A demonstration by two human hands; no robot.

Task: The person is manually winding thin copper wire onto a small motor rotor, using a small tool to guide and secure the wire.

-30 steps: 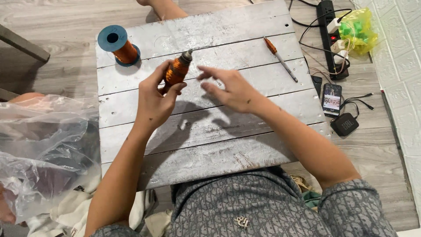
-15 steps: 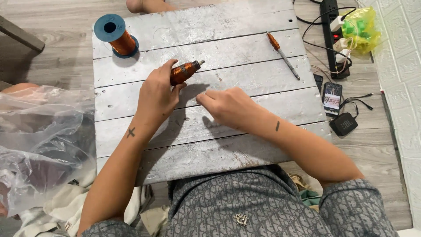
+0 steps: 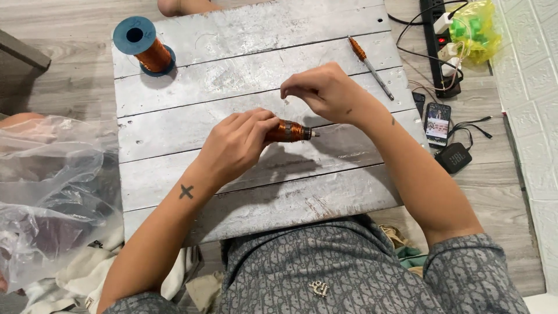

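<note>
Above the worktop (image 3: 244, 70), the right hand (image 3: 325, 90) has risen, fingers pinched together; the left hand (image 3: 235, 142) remains clamped on the copper-wound coil (image 3: 288, 131).

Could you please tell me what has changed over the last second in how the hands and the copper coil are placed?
The left hand turned the copper-wound coil from upright to level, still gripping it. The right hand closed its spread fingers and lifted above the coil. The wire spool and screwdriver stayed put.

grey patterned short-sleeved shirt — small cross tattoo on left forearm (image 3: 186, 191).
</note>
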